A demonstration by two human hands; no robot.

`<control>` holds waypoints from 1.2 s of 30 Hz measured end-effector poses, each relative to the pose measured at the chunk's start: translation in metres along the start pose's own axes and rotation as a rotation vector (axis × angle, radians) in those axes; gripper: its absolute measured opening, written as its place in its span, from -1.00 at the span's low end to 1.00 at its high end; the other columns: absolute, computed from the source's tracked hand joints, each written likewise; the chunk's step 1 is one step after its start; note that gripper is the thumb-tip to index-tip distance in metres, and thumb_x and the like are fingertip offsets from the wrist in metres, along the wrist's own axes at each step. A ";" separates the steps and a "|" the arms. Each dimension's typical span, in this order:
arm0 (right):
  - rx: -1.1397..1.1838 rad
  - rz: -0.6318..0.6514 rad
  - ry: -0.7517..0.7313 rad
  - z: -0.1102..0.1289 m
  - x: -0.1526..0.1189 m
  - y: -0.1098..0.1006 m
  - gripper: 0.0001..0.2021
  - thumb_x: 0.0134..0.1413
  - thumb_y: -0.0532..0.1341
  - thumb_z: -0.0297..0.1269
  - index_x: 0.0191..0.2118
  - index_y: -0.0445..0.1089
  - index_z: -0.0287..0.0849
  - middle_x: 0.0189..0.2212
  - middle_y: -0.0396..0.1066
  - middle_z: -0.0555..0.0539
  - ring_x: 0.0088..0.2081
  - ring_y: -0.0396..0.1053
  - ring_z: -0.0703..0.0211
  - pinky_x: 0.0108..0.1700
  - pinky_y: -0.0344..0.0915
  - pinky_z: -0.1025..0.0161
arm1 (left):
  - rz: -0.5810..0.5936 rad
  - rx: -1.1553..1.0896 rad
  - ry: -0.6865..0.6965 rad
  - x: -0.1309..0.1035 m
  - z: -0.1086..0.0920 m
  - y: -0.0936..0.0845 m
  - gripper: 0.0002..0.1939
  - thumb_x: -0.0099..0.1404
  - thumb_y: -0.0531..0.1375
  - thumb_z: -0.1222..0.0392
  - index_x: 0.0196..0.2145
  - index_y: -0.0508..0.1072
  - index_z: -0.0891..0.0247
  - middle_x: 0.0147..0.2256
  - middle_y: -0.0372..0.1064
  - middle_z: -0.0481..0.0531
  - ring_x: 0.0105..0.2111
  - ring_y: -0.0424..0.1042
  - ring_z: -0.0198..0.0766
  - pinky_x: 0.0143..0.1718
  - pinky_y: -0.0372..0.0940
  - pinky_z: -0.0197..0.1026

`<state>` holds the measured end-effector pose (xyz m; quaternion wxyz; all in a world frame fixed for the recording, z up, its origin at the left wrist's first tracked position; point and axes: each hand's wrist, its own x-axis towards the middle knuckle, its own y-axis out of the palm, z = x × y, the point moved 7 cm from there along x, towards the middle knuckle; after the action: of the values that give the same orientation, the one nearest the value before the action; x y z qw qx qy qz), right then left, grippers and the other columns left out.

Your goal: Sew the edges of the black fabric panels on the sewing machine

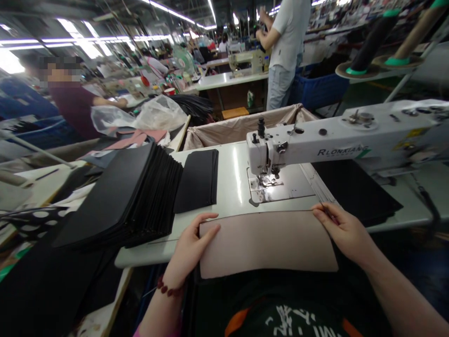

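Grasping beige panel (266, 243) with left hand (192, 239) and right hand (341, 228), in front of sewing machine (301, 147), not yet lying under it; showing black stack (140, 187) left of it, finished or pending unclear.

The bare left hand (194, 239) is turned inward, its thumb and index finger extended side by side, slightly parted. The bare right hand (342, 229) is drawn into a pinch. The left forearm (159, 304) and right forearm (398, 288) are stretched forward, well apart.
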<state>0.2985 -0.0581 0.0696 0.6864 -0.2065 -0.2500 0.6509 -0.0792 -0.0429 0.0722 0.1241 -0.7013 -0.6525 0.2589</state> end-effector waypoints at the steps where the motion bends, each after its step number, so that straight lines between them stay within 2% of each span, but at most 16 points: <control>1: -0.036 -0.020 -0.025 0.002 0.002 -0.001 -0.75 0.26 0.09 -0.05 -0.17 0.39 -0.07 -0.27 0.46 -0.02 -0.22 0.41 0.09 -0.20 0.30 0.24 | -0.018 0.069 0.054 0.005 -0.004 0.002 -0.62 0.26 0.19 -0.07 -0.06 0.46 0.18 -0.20 0.47 0.03 -0.25 0.45 -0.11 -0.28 0.34 -0.20; 4: -0.118 -0.130 -0.090 0.011 0.004 -0.009 -0.78 0.27 0.09 -0.11 -0.16 0.40 -0.07 -0.27 0.46 -0.04 -0.25 0.42 0.08 -0.23 0.31 0.21 | -0.127 0.163 0.203 0.010 -0.020 -0.003 -0.75 0.28 0.20 0.01 -0.18 0.49 0.19 -0.20 0.48 0.03 -0.18 0.44 -0.11 -0.11 0.33 -0.13; 7: -0.083 -0.298 -0.193 0.026 -0.003 -0.026 -0.85 0.26 0.12 -0.22 -0.14 0.40 -0.05 -0.25 0.45 -0.05 -0.24 0.42 0.09 -0.19 0.32 0.19 | -0.239 0.071 0.459 -0.003 -0.041 -0.025 -0.89 0.28 0.23 0.19 -0.22 0.49 0.17 -0.23 0.46 0.00 -0.17 0.44 -0.15 -0.08 0.35 -0.11; 9: -0.030 -0.344 -0.318 0.034 -0.010 -0.035 -0.85 0.22 0.15 -0.30 -0.12 0.41 -0.02 -0.22 0.44 -0.06 -0.19 0.42 0.07 -0.10 0.33 0.15 | -0.211 0.024 0.661 -0.019 -0.053 -0.038 -0.87 0.26 0.23 0.32 -0.24 0.50 0.13 -0.23 0.45 -0.01 -0.13 0.44 -0.15 -0.03 0.36 -0.04; 11: -0.015 -0.270 -0.423 0.033 -0.016 -0.033 -0.81 0.19 0.17 -0.36 -0.10 0.41 0.00 -0.15 0.44 -0.06 -0.11 0.42 0.05 -0.01 0.32 0.10 | -0.076 0.102 0.761 -0.029 -0.053 -0.037 -0.78 0.27 0.20 0.40 -0.22 0.51 0.09 -0.18 0.45 -0.01 -0.06 0.42 -0.14 0.07 0.32 0.04; 13: -0.080 -0.095 -0.437 0.018 -0.020 -0.019 -0.77 0.18 0.17 -0.37 -0.06 0.41 0.01 -0.07 0.43 -0.07 -0.05 0.41 0.04 0.04 0.32 0.08 | 0.106 0.277 0.730 -0.032 -0.039 -0.022 -0.74 0.31 0.14 0.41 -0.18 0.51 0.09 -0.07 0.42 0.02 0.03 0.37 -0.14 0.15 0.26 0.07; 15: -0.199 0.069 -0.383 -0.007 -0.026 0.001 -0.75 0.19 0.15 -0.35 -0.03 0.41 0.01 0.00 0.41 -0.07 -0.02 0.41 0.04 0.02 0.34 0.10 | 0.258 0.447 0.655 -0.033 -0.015 0.001 -0.75 0.34 0.10 0.38 -0.13 0.48 0.11 0.04 0.38 0.05 0.11 0.30 -0.13 0.19 0.21 0.08; 17: -0.305 0.144 -0.319 -0.030 -0.034 0.015 -0.73 0.20 0.14 -0.33 -0.01 0.41 0.01 0.04 0.39 -0.06 -0.04 0.43 0.03 -0.01 0.37 0.11 | 0.340 0.565 0.607 -0.035 0.008 0.024 -0.76 0.35 0.12 0.33 -0.07 0.44 0.12 0.14 0.30 0.05 0.19 0.22 -0.10 0.24 0.14 0.13; 20: -0.366 0.155 -0.238 -0.047 -0.043 0.027 -0.70 0.22 0.11 -0.31 0.05 0.38 0.02 0.06 0.39 -0.05 -0.03 0.44 0.05 -0.03 0.40 0.12 | 0.321 0.642 0.600 -0.036 0.025 0.049 -0.62 0.31 0.19 0.24 0.09 0.34 0.14 0.24 0.16 0.09 0.27 0.09 -0.05 0.29 0.00 0.22; 23: -0.367 0.125 -0.209 -0.043 -0.042 0.031 -0.67 0.25 0.10 -0.27 0.11 0.34 0.03 0.08 0.38 -0.04 0.02 0.41 0.05 -0.02 0.40 0.14 | 0.239 0.678 0.609 -0.031 0.027 0.059 -0.44 0.30 0.20 0.25 0.23 0.19 0.15 0.30 0.05 0.13 0.32 -0.01 -0.01 0.30 -0.05 0.26; 26: -0.405 0.143 -0.242 -0.032 -0.037 0.041 -0.57 0.22 0.13 -0.23 0.21 0.24 0.06 0.16 0.32 -0.05 -0.05 0.46 0.05 -0.11 0.44 0.15 | 0.257 0.699 0.647 -0.027 0.024 0.061 -0.43 0.34 0.10 0.36 0.27 0.15 0.09 0.29 0.08 0.09 0.31 0.01 -0.04 0.29 -0.05 0.27; 29: -0.428 0.204 -0.294 -0.020 -0.032 0.056 -0.55 0.22 0.12 -0.27 0.21 0.24 0.08 0.18 0.30 -0.06 -0.26 0.52 0.11 -0.22 0.45 0.15 | 0.329 0.607 0.646 -0.030 0.016 0.050 -0.56 0.39 0.04 0.34 0.17 0.31 0.04 0.17 0.30 0.01 0.20 0.25 -0.12 0.24 0.16 0.10; 32: -0.266 0.218 -0.316 -0.003 -0.028 0.058 -0.67 0.22 0.09 -0.35 0.06 0.38 0.03 0.02 0.43 -0.05 -0.17 0.48 0.10 -0.14 0.41 0.17 | 0.358 0.477 0.517 -0.037 0.003 0.028 -0.66 0.41 0.06 0.24 0.08 0.41 0.04 0.00 0.47 -0.01 -0.02 0.47 -0.19 0.02 0.38 -0.14; 34: -0.111 0.204 -0.292 0.011 -0.024 0.049 -0.75 0.24 0.09 -0.34 -0.04 0.42 -0.02 -0.14 0.48 -0.06 -0.14 0.44 0.10 -0.12 0.37 0.20 | 0.357 0.421 0.425 -0.041 -0.009 0.010 -0.70 0.40 0.08 0.21 0.03 0.45 0.03 -0.07 0.52 -0.04 -0.11 0.52 -0.20 -0.07 0.41 -0.21; 36: -0.030 0.182 -0.258 0.026 -0.019 0.037 -0.82 0.25 0.10 -0.28 -0.12 0.42 -0.05 -0.27 0.45 -0.06 -0.23 0.42 0.12 -0.19 0.35 0.23 | 0.377 0.413 0.355 -0.044 -0.021 -0.004 -0.74 0.39 0.09 0.19 -0.04 0.49 0.02 -0.15 0.54 -0.07 -0.18 0.53 -0.21 -0.16 0.42 -0.25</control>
<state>0.2530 -0.0755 0.0661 0.5834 -0.1532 -0.3262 0.7279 -0.0717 -0.0817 0.1007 0.3252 -0.8039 -0.4134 0.2778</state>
